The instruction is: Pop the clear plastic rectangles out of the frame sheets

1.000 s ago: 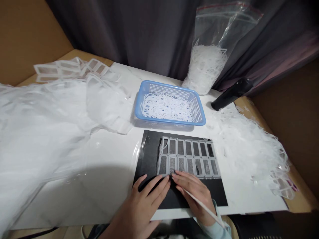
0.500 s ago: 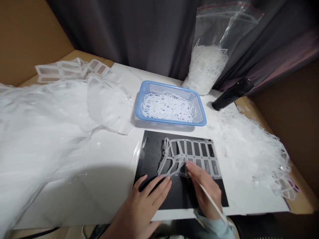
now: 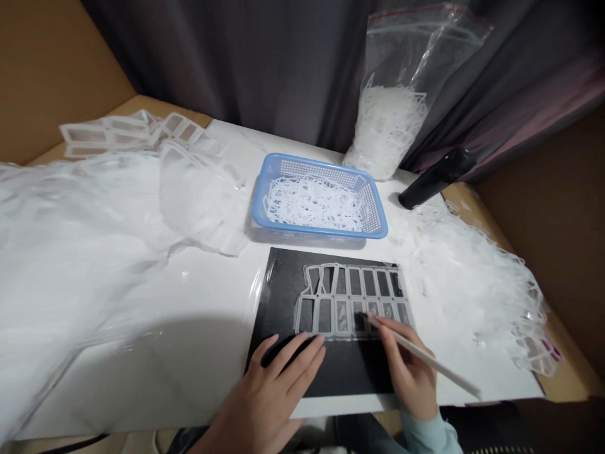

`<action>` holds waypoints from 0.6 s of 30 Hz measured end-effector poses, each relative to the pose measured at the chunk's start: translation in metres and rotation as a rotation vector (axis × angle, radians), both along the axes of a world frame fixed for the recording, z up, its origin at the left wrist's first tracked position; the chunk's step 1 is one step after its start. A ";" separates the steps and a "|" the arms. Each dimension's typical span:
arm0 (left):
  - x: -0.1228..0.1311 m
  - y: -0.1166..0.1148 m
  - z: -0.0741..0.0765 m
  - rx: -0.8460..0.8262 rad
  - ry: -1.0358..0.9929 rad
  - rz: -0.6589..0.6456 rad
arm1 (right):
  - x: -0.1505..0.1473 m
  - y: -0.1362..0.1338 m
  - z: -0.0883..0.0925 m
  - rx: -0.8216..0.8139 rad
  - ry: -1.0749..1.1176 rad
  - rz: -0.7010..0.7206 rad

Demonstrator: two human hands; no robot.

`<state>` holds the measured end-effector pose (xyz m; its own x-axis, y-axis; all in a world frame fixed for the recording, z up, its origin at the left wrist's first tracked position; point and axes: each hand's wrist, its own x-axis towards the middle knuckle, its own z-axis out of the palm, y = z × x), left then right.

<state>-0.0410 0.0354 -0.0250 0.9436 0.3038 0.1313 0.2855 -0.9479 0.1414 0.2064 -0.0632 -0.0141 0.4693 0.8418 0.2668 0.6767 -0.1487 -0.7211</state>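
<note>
A translucent sheet of rectangular frames [image 3: 336, 296] in two rows lies on a black mat [image 3: 350, 372], its left end bent and uneven. My left hand [image 3: 278, 384] rests flat on the mat with fingers apart, fingertips at the sheet's lower edge. My right hand [image 3: 410, 369] is closed in a pen grip around a thin white stick [image 3: 437, 364]. The stick's dark tip is over the lower row, near the middle of the sheet. I cannot make out what kind of tool the stick is.
Behind the mat stands a blue basket [image 3: 375, 208] of small white frames. A zip bag [image 3: 385, 126] of similar pieces and a black cylinder [image 3: 437, 180] stand at the back right. Translucent sheets [image 3: 94, 233] are heaped left; a tangled pile [image 3: 477, 290] lies right.
My right hand has moved right, and the stick now slants out to the right. The sheet's left part lies straighter, its frames more even. My left hand has stayed in place.
</note>
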 end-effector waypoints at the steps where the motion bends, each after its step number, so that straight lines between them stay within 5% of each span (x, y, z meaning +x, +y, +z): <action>1: 0.002 -0.001 0.001 0.016 0.001 -0.013 | -0.005 0.001 0.000 -0.016 0.048 0.073; 5: 0.015 -0.008 0.000 0.031 0.018 -0.041 | -0.015 0.003 -0.001 -0.042 0.153 0.218; 18: 0.027 -0.015 -0.006 0.015 0.020 0.006 | -0.014 0.005 0.003 -0.030 0.142 0.296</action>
<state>-0.0142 0.0204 -0.0308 0.9442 0.3078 0.1172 0.2940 -0.9481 0.1211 0.1923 -0.0586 -0.0113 0.2336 0.9538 0.1891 0.5869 0.0167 -0.8095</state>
